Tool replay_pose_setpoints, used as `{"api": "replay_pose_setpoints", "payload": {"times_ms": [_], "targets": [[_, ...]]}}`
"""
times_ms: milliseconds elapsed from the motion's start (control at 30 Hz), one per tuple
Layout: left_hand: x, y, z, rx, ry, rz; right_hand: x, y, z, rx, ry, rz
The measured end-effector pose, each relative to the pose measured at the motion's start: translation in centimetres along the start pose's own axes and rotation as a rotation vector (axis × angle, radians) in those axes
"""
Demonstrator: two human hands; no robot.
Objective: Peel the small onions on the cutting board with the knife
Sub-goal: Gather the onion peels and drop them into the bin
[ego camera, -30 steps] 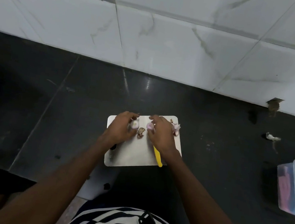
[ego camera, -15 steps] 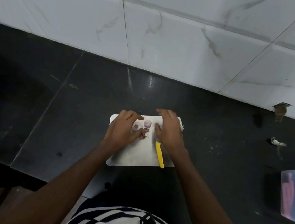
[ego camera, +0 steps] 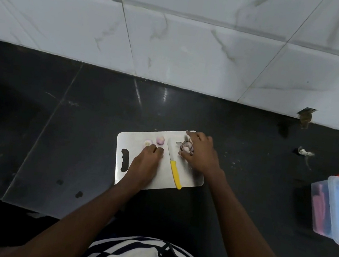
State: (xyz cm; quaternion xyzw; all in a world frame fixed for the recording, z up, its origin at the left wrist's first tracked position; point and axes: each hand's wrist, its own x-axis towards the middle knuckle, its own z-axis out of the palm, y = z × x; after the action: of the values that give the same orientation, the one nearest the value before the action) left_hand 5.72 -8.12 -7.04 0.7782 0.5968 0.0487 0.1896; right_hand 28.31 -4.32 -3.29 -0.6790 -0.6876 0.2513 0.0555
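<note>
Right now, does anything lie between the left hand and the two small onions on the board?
Nothing visible does. The left hand rests on the cutting board, fingertips right by the two onions. The knife lies to its right, unheld.

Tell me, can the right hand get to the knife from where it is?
Probably yes: the knife lies free on the board beside the right hand, which is gathering peels.

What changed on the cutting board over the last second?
The right hand let go of the knife, which now lies on the cutting board, and moved right to gather the pile of peels. The left hand released its onion; two peeled onions lie beyond its fingers. The board stayed on the counter.
</note>
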Motion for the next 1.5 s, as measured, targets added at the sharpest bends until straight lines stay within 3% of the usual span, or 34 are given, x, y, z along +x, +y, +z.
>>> {"api": "replay_pose_setpoints", "payload": {"times_ms": [233, 600, 733, 867, 967, 1033, 1200, 1333, 1500], "targets": [[1.0, 1.5, -1.8, -0.333, 0.158, -0.028, -0.2, -0.4, 0.5, -0.122, -0.056, -0.101], [2.3, 3.4, -0.9, -0.615, 0.039, -0.258, -1.5, 0.6, 2.5, -0.129, 0.005, -0.106], [2.7, 5.4, -2.0, -0.849, 0.036, -0.407, -1.5, 2.0, 2.1, 0.131, 0.11, 0.028], [4.3, 6.7, -2.3, -1.372, -0.043, -0.665, -2.5, 2.2, -0.1, 0.712, 0.145, 0.244], [4.9, 7.8, -2.3, -1.592, -0.091, -0.806, -3.8, 1.4, -1.9, 0.96, 0.156, 0.217], [4.5, 8.9, -2.5, -1.761, -0.166, -0.872, -4.6, 0.4, -2.7, 0.868, 0.19, 0.126], [3.9, 10.4, -1.6, -2.105, -0.407, -0.883, -6.6, -1.6, -2.3, 0.304, 0.216, -0.026], [3.4, 12.7, -1.3, -2.125, -0.468, -0.955, -8.8, -1.8, -3.7, 0.198, 0.093, 0.101], [3.8, 16.8, 0.3, -2.027, -0.574, -0.904, -11.8, 0.3, -6.1, 0.052, 0.162, 0.19]]}}
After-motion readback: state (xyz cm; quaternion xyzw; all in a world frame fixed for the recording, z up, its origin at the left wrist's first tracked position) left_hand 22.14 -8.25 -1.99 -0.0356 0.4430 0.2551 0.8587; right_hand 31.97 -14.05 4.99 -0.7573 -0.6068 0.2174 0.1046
